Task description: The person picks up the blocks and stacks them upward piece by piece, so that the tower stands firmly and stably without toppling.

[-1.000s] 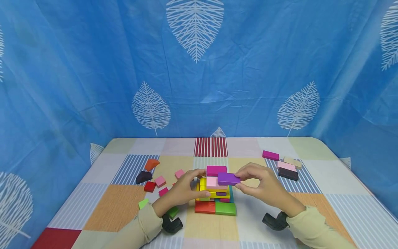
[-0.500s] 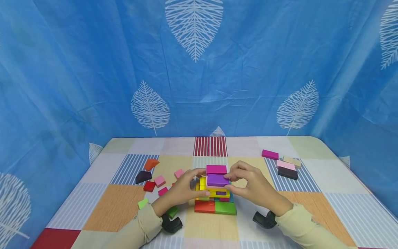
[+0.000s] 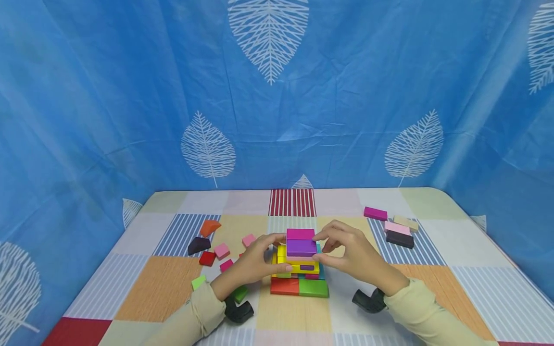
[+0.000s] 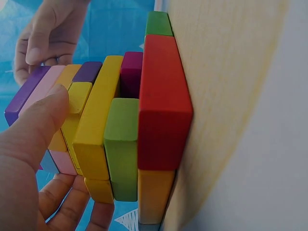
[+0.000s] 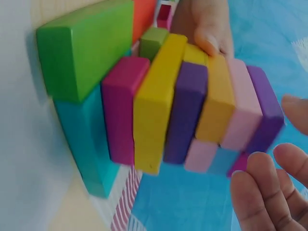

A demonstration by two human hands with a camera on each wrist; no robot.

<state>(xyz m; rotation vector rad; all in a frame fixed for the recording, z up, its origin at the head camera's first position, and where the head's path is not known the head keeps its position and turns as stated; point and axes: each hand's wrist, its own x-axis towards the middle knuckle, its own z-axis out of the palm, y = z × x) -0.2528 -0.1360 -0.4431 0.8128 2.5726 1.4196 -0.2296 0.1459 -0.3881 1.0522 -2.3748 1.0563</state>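
Note:
A stack of coloured wooden blocks stands mid-table, with a red block (image 3: 284, 286) and a green block (image 3: 313, 288) at its front base. Yellow, pink and other blocks rise above them. On top lies a purple block (image 3: 301, 248), flush beside a magenta block (image 3: 300, 234) behind it. My left hand (image 3: 255, 262) holds the stack from the left, thumb on its front and fingers at its back. Close by the purple block's right end is my right hand (image 3: 352, 247); the right wrist view shows its fingers (image 5: 262, 178) bent a little and slightly apart from the block.
To the left lie loose blocks: orange (image 3: 210, 228), black (image 3: 199, 245), red (image 3: 207, 258), and several pink and green ones. At the right are magenta (image 3: 375, 213), pink (image 3: 397, 228), beige (image 3: 406, 223) and black (image 3: 400, 239) blocks. A blue curtain (image 3: 277, 134) hangs behind the table.
My right hand has carried the purple block left and set it on the stack's top in front of the magenta block, and its grip has loosened. My left hand stays in place.

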